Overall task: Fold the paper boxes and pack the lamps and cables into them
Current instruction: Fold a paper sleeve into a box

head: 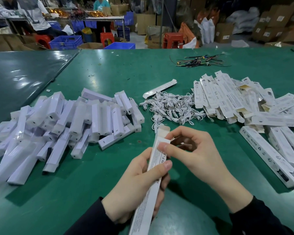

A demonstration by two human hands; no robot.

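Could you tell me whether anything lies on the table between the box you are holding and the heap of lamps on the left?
Nothing visible does. The box is held in the left hand and the right hand, and only bare green table lies between it and the lamp pile.

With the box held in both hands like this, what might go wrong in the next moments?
1. The left hand grips the long paper box around its middle while the right hand works near the open top flap; squeezing could crease the thin card.
2. The white cables lie in a tangled heap, so pulling one may drag others.
3. The lamps are piled loosely and may slide.
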